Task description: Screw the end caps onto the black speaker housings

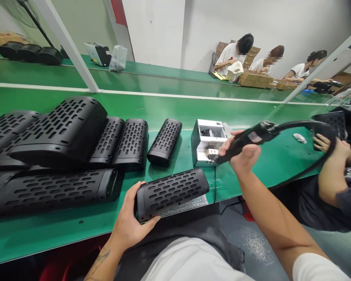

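My left hand grips the near left end of a black slotted housing, thumb on the near side and fingers over the end. The housing lies at a slant by the bench's front edge, partly over a clear bubble-wrap sheet. In my right hand is a black electric screwdriver, its cable trailing off to the right. The screwdriver's tip end points down left at the front of a white and grey screw feeder; whether they touch, I cannot tell.
Several black housings are piled on the left of the green bench; another housing stands apart near the feeder. At right a co-worker's hands hold a black part. Several people sit beyond, near cardboard boxes.
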A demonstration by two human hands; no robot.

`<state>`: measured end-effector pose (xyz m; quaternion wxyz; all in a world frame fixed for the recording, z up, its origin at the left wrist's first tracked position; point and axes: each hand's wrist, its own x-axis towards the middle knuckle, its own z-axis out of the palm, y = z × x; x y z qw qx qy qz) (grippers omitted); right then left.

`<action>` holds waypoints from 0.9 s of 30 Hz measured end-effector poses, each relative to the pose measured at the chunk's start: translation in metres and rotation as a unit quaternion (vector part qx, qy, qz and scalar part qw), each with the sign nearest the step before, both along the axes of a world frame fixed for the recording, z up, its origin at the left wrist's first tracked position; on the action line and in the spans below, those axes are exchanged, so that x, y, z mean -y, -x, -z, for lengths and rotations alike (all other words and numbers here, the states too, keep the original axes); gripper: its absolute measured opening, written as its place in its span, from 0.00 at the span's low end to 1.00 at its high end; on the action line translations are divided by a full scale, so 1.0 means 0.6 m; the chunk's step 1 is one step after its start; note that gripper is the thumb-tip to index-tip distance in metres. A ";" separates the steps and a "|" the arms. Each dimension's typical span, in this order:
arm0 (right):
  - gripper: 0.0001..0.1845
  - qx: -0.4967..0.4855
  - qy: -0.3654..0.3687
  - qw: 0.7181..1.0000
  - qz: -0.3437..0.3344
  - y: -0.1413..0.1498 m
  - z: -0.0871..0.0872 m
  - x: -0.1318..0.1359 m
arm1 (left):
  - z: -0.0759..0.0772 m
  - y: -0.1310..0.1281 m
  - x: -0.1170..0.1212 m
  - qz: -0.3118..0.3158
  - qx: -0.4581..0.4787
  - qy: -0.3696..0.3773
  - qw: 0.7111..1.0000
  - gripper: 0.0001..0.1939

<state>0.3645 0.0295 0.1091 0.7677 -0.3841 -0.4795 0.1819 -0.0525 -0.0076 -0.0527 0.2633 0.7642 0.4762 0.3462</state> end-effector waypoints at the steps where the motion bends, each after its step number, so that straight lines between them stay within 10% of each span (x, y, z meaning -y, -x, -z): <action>1: 0.43 -0.006 -0.009 1.000 -0.014 0.004 -0.009 0.016 | 0.002 0.001 -0.002 0.004 -0.001 -0.005 1.000 0.56; 10: 0.33 0.011 0.073 0.974 -0.212 0.072 -0.081 0.192 | 0.004 -0.003 -0.004 0.013 0.022 -0.028 0.999 0.57; 19: 0.36 -0.014 0.050 0.990 -0.135 0.113 -0.034 0.162 | -0.001 -0.007 -0.004 0.017 0.023 -0.035 0.999 0.59; 27: 0.44 -0.013 0.001 0.980 -0.196 0.107 0.002 0.138 | -0.010 -0.008 -0.004 0.019 0.015 -0.036 0.999 0.61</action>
